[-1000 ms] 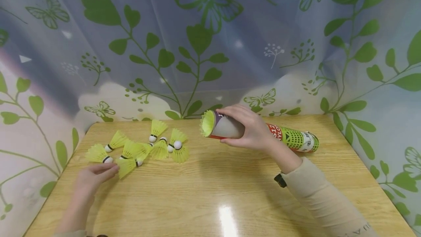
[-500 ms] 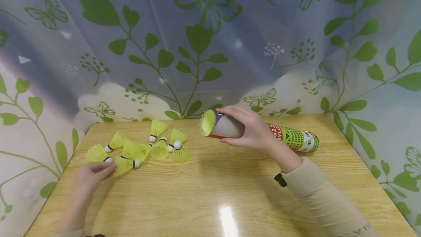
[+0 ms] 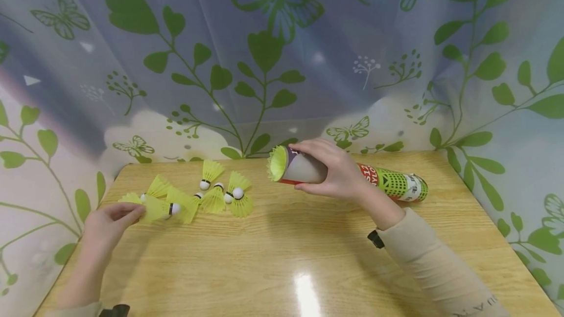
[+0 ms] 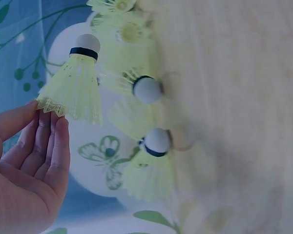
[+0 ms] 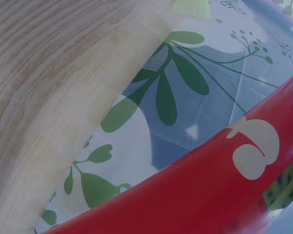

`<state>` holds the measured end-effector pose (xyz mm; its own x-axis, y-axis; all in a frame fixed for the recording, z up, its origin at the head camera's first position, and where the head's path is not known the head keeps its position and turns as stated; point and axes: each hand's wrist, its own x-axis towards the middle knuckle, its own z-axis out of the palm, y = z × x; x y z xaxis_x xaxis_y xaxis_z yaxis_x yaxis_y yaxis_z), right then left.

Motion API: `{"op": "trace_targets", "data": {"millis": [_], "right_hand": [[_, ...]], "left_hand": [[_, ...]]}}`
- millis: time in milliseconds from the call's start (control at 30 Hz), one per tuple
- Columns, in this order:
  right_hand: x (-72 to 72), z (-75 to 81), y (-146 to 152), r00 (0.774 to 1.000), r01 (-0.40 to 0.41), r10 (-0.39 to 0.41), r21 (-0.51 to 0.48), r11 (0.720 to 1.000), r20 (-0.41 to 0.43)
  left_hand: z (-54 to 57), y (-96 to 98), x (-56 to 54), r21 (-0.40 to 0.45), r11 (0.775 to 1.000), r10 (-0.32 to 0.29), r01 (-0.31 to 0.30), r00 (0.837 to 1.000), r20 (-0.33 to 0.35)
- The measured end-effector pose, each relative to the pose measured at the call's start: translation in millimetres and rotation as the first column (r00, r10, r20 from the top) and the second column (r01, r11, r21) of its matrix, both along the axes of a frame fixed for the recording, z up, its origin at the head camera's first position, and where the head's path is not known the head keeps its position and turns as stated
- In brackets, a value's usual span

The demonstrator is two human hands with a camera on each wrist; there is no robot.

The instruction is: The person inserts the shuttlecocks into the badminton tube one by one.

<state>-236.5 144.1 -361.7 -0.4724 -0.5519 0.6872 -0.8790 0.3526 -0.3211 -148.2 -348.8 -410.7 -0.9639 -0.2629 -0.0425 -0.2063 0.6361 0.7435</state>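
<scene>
In the head view, my left hand point(image 3: 107, 224) pinches the skirt rim of a yellow shuttlecock point(image 3: 155, 208) between thumb and fingers. Its white cork points right, and the left wrist view shows this shuttlecock point(image 4: 72, 85) raised beside others. My right hand point(image 3: 335, 172) grips a long shuttlecock tube point(image 3: 394, 186) around its grey part, with the open end facing left. A yellow skirt point(image 3: 277, 164) fills that mouth and sticks out a little. Red printed wall of the tube point(image 5: 200, 192) crosses the right wrist view; my right fingers are mostly hidden there.
Several more yellow shuttlecocks lie in a loose cluster on the wooden table point(image 3: 264, 258), among them one at the back point(image 3: 211, 172) and overlapping ones at the cluster's right end point(image 3: 241, 203). A leaf-patterned curtain point(image 3: 198, 111) stands right behind the table's back edge.
My left hand has taken a shuttlecock by its skirt from the front of the cluster and drawn it up and left. The right hand and tube stay nearly still.
</scene>
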Motion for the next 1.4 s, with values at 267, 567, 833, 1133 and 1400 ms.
{"op": "trace_targets", "data": {"millis": [267, 567, 833, 1133, 1400], "right_hand": [[-0.2, 0.2, 0, 1.000, 0.001, -0.001, 0.004, 1.000, -0.008], [-0.8, -0.8, -1, 1.000, 0.003, -0.003, 0.018, 1.000, -0.010], [-0.9, -0.7, -1, 1.000, 0.005, -0.005, 0.018, 1.000, 0.000], [-0.7, -0.8, -1, 1.000, 0.007, -0.008, 0.020, 1.000, 0.011], [-1.1, -1.2, -1, 1.000, 0.015, -0.015, 0.020, 1.000, 0.014]], "left_hand": [[21.3, 12.3, -4.9, -0.048, 0.999, -0.027, 0.025, 0.999, -0.035], [46.5, 49.3, -16.7, -0.108, 0.991, -0.089, 0.075, 0.988, -0.127], [65.5, 85.2, -25.2, -0.120, 0.983, -0.167, 0.141, 0.956, -0.243], [87.4, 123.2, -33.1, -0.009, 0.982, -0.182, 0.188, 0.934, -0.308], [105.4, 155.4, -32.5, 0.129, 0.955, -0.213, 0.267, 0.920, -0.330]]}}
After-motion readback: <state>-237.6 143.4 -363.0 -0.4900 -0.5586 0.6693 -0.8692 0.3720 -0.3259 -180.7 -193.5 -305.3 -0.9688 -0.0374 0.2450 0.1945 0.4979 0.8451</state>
